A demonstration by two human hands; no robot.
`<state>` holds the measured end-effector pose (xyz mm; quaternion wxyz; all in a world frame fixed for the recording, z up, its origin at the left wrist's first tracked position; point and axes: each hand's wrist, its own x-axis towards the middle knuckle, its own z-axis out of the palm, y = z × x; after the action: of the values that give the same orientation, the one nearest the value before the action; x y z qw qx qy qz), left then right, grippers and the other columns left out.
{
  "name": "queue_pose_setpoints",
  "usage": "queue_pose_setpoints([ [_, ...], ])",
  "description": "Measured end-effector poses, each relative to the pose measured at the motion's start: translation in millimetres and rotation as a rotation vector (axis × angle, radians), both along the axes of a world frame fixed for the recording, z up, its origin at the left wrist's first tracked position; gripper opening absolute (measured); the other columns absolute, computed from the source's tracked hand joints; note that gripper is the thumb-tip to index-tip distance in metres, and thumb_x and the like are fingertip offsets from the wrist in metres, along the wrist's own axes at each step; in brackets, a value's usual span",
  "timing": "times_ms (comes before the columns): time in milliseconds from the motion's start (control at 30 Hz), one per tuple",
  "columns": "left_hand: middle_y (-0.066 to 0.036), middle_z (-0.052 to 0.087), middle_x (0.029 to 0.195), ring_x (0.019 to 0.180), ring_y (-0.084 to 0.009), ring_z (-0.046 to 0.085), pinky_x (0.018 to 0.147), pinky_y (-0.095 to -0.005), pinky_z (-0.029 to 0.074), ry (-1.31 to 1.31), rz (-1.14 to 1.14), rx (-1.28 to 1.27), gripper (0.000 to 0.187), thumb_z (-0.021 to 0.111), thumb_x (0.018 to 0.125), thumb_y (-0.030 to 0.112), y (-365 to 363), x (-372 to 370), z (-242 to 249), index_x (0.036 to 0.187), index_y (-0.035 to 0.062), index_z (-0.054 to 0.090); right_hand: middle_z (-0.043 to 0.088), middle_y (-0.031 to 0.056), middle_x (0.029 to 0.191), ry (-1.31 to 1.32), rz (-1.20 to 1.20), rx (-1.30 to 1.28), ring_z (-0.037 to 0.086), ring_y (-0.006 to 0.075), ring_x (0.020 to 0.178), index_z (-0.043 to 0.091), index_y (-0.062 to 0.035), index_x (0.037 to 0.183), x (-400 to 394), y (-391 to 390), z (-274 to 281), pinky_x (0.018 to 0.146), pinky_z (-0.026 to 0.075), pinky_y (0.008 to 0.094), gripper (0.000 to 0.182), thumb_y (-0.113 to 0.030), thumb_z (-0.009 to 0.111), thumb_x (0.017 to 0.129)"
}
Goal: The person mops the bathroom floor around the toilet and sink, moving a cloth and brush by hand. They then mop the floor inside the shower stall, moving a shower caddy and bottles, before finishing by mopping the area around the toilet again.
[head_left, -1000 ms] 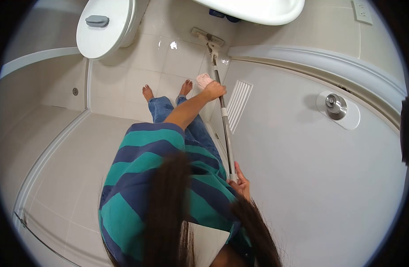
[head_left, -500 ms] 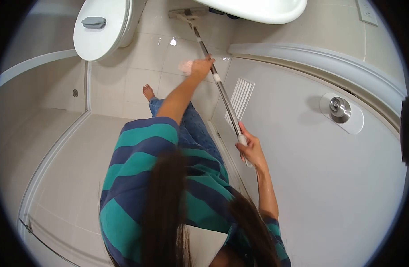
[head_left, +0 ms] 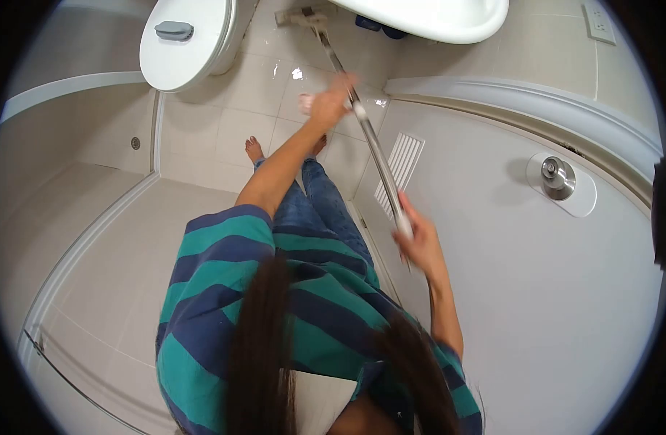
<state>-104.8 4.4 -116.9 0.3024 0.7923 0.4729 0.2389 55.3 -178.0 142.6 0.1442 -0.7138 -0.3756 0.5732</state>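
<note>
Mop (head_left: 376, 148) slants over the glossy floor (head_left: 195, 138), its head (head_left: 302, 16) near the toilet (head_left: 186, 43) and 2 dark blue items (head_left: 381, 27) below the basin (head_left: 434, 16). Left hand (head_left: 328, 109): fingers around the pole, pink bundle beside them — how it's held is blurred. Right hand (head_left: 422, 243): fingers curled on the grip end. Risks: wide swing clips the blue items; bulky bundle loosens left grip; bare feet (head_left: 254, 149) slip if tile's wet.
</note>
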Motion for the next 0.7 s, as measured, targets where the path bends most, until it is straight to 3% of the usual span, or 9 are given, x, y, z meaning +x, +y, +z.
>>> queue_pose_setpoints([
  [67, -0.008, 0.054, 0.105, 0.071, -0.0283, 0.060, 0.058, -0.0379, 0.049, 0.181, -0.578, -0.114, 0.048, 0.067, 0.062, 0.019, -24, 26, 3, 0.107, 0.0168, 0.050, 0.059, 0.0072, 0.084, -0.060, -0.015, -0.158, 0.045, 0.0091, 0.050, 0.035, -0.0168, 0.132, 14, -58, 49, 0.047, 0.040, 0.0224, 0.068, 0.005, 0.054, 0.070],
  [100, -0.007, 0.059, 0.086, 0.069, -0.0280, 0.060, 0.056, -0.0396, 0.048, 0.200, -0.768, -0.136, 0.024, 0.064, 0.063, 0.022, -44, 41, -8, 0.085, 0.0131, 0.058, 0.059, 0.0062, 0.082, -0.096, -0.014, -0.229, 0.043, 0.0083, 0.048, 0.035, -0.0183, 0.132, 16, -84, 70, 0.046, 0.039, 0.0220, 0.068, 0.006, 0.054, 0.070],
  [133, -0.008, 0.060, 0.074, 0.069, -0.0280, 0.060, 0.056, -0.0405, 0.048, 0.231, -0.856, -0.185, 0.017, 0.063, 0.062, 0.025, -66, 51, 7, 0.073, 0.0123, 0.060, 0.059, 0.0052, 0.080, -0.135, -0.006, -0.290, 0.040, 0.0075, 0.046, 0.035, -0.0197, 0.132, 18, -106, 89, 0.045, 0.038, 0.0217, 0.069, 0.006, 0.054, 0.071],
  [167, -0.009, 0.060, 0.067, 0.065, -0.0280, 0.061, 0.055, -0.0398, 0.048, 0.249, -0.922, -0.148, 0.014, 0.064, 0.061, 0.025, -94, 58, 17, 0.066, 0.0117, 0.062, 0.063, 0.0120, 0.087, -0.210, 0.038, -0.371, 0.041, 0.0115, 0.048, 0.037, -0.0225, 0.131, 18, -119, 107, 0.049, 0.041, 0.0244, 0.068, 0.004, 0.055, 0.071],
  [233, -0.010, 0.060, 0.062, 0.060, -0.0274, 0.061, 0.054, -0.0380, 0.048, 0.236, -0.943, -0.159, 0.016, 0.064, 0.061, 0.024, -142, 63, 28, 0.062, 0.0080, 0.063, 0.054, 0.0128, 0.060, -0.379, 0.082, -0.354, 0.033, 0.0129, 0.044, 0.041, -0.0248, 0.128, 8, -151, 123, 0.048, 0.038, 0.0230, 0.063, -0.001, 0.059, 0.073],
  [333, -0.010, 0.061, 0.062, 0.060, -0.0255, 0.062, 0.054, -0.0365, 0.049, 0.200, -0.963, -0.153, 0.014, 0.063, 0.060, 0.022, -186, 63, 25, 0.061, 0.0079, 0.064, 0.042, 0.0137, 0.052, -0.543, 0.202, -0.451, 0.030, 0.0140, 0.042, 0.044, -0.0244, 0.125, -9, -130, 147, 0.045, 0.034, 0.0236, 0.056, -0.007, 0.062, 0.075],
  [500, -0.009, 0.060, 0.061, 0.059, -0.0253, 0.061, 0.051, -0.0355, 0.048, 0.179, -0.904, -0.142, 0.011, 0.061, 0.060, 0.018, -188, 60, -4, 0.061, 0.0073, 0.063, 0.038, 0.0118, 0.048, -0.390, 0.073, -0.309, 0.027, 0.0123, 0.044, 0.045, -0.0240, 0.125, 21, -221, 77, 0.044, 0.033, 0.0240, 0.049, -0.014, 0.060, 0.079],
  [633, -0.009, 0.061, 0.062, 0.061, -0.0246, 0.062, 0.053, -0.0348, 0.049, 0.302, -0.830, -0.097, 0.011, 0.061, 0.060, 0.019, -132, 50, -26, 0.059, 0.0089, 0.063, 0.051, 0.0188, 0.059, -0.366, 0.037, -0.428, 0.038, 0.0108, 0.046, 0.043, -0.0238, 0.126, 13, -149, 60, 0.049, 0.037, 0.0234, 0.048, -0.016, 0.058, 0.081],
  [700, -0.009, 0.061, 0.065, 0.064, -0.0243, 0.063, 0.053, -0.0345, 0.050, 0.361, -0.752, -0.003, 0.012, 0.060, 0.063, 0.020, -97, 37, -49, 0.063, 0.0087, 0.064, 0.055, 0.0222, 0.075, -0.376, 0.098, -0.237, 0.052, 0.0153, 0.057, 0.041, -0.0240, 0.126, 1, -113, 33, 0.056, 0.040, 0.0247, 0.048, -0.017, 0.058, 0.081],
])
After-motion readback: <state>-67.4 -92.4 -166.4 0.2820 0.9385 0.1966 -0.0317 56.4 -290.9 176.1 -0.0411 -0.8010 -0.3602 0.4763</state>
